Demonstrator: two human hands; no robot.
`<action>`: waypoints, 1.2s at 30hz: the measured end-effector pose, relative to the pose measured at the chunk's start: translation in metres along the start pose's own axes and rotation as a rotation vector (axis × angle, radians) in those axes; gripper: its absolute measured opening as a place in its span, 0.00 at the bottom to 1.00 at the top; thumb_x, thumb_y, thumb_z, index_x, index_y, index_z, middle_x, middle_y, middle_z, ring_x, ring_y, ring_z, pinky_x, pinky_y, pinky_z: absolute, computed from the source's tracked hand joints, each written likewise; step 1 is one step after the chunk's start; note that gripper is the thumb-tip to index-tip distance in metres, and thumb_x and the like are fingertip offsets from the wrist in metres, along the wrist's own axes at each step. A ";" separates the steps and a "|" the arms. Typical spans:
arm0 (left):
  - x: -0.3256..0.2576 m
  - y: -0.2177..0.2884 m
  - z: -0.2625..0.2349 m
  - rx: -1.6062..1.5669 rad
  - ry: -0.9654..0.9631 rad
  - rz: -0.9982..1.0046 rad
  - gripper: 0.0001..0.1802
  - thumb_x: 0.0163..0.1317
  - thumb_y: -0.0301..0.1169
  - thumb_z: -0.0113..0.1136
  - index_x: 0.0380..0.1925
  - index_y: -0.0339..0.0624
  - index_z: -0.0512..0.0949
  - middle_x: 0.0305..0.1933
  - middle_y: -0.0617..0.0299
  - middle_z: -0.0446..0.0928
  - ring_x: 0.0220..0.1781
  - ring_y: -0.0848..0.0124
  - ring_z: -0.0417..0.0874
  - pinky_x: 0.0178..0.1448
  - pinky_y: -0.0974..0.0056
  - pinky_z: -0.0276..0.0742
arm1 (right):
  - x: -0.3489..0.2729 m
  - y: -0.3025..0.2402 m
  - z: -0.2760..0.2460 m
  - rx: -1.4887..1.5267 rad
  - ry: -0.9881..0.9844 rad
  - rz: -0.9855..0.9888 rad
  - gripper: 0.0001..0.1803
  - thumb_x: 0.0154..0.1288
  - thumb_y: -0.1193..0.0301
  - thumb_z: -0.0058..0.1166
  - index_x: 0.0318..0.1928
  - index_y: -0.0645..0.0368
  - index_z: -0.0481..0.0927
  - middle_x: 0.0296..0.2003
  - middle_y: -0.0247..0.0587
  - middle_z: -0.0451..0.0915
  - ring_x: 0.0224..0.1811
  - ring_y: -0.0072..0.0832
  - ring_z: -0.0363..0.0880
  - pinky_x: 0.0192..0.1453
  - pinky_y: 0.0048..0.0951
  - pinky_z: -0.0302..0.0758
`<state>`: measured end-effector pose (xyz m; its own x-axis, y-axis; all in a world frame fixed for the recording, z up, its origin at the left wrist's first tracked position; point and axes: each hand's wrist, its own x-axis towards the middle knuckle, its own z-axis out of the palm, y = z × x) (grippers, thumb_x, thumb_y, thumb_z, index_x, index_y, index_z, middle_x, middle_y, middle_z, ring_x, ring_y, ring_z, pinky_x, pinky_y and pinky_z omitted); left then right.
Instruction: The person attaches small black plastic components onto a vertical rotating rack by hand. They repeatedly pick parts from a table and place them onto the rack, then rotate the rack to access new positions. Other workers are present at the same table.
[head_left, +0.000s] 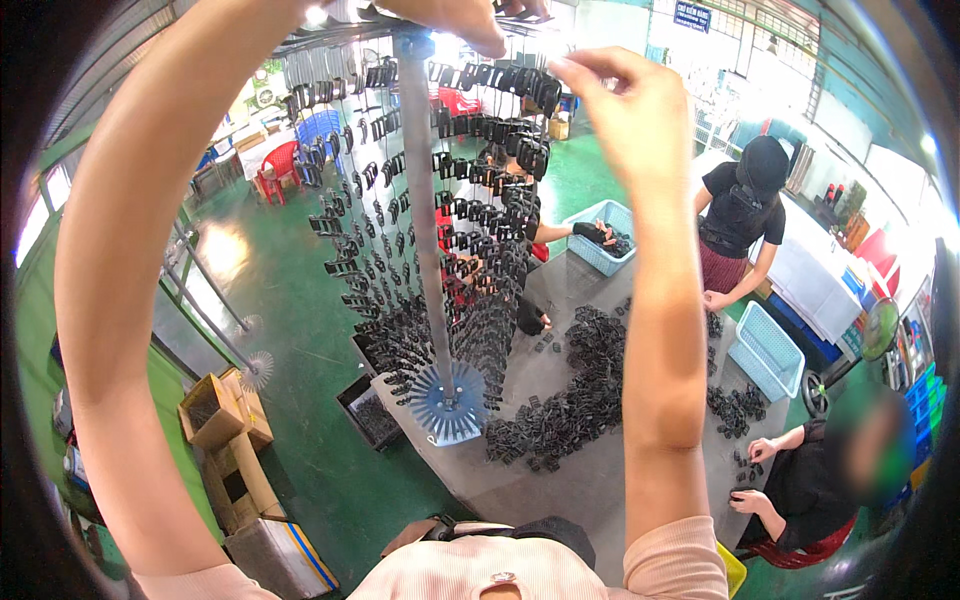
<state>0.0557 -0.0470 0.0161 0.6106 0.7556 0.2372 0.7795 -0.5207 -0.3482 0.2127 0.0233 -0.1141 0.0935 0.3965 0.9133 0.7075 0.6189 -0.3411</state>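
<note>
In front of me stands a tall grey pole with a round slotted disc at its foot. Many small black plastic parts hang around it in upright rows, tier above tier. Raised to the top of this rack, my left hand is cut off by the upper edge, so its grip is hidden. My right hand is up beside the rack's right side, thumb and forefinger pinched near the topmost black parts. What is between them, if anything, is too small to make out.
Piles of loose black parts cover much of the grey table. Co-workers sit or stand at its far and right sides, near light-blue baskets. Cardboard boxes and a dark crate stand on the floor at left.
</note>
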 end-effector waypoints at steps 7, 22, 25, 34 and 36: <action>0.016 0.001 0.016 0.005 0.040 0.009 0.26 0.47 0.22 0.49 0.49 0.36 0.78 0.40 0.42 0.81 0.40 0.57 0.83 0.50 0.63 0.77 | 0.007 0.002 0.027 0.118 0.151 0.044 0.13 0.53 0.63 0.64 0.35 0.58 0.86 0.26 0.40 0.84 0.28 0.24 0.81 0.39 0.24 0.74; -0.017 -0.016 0.023 0.015 0.152 0.149 0.28 0.53 0.25 0.52 0.57 0.31 0.70 0.61 0.43 0.70 0.62 0.57 0.72 0.69 0.61 0.63 | 0.016 0.106 -0.070 -0.429 -0.267 0.282 0.18 0.56 0.61 0.62 0.43 0.58 0.84 0.39 0.39 0.84 0.45 0.28 0.80 0.52 0.29 0.71; -0.013 -0.012 0.022 0.117 0.200 0.160 0.30 0.49 0.25 0.53 0.56 0.30 0.71 0.58 0.42 0.72 0.60 0.55 0.74 0.67 0.61 0.66 | 0.020 0.076 -0.037 -0.263 -0.129 0.060 0.19 0.53 0.59 0.63 0.42 0.57 0.85 0.36 0.41 0.85 0.41 0.26 0.82 0.49 0.29 0.74; 0.013 0.003 0.005 0.034 -0.047 0.005 0.26 0.44 0.19 0.47 0.48 0.30 0.77 0.44 0.41 0.80 0.45 0.57 0.82 0.53 0.61 0.77 | 0.007 -0.001 0.040 -0.118 0.228 -0.035 0.12 0.53 0.61 0.63 0.35 0.53 0.87 0.30 0.41 0.85 0.33 0.31 0.84 0.41 0.27 0.75; 0.012 0.004 0.007 0.010 -0.052 -0.015 0.26 0.45 0.18 0.47 0.49 0.31 0.77 0.44 0.41 0.80 0.44 0.57 0.82 0.52 0.61 0.77 | 0.017 0.017 0.033 0.193 0.073 -0.013 0.10 0.53 0.68 0.62 0.36 0.56 0.87 0.29 0.39 0.85 0.32 0.25 0.82 0.43 0.25 0.74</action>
<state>0.0651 -0.0371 0.0112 0.5904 0.7832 0.1953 0.7871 -0.5051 -0.3540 0.2031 0.0629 -0.1117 0.1406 0.3415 0.9293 0.5620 0.7452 -0.3589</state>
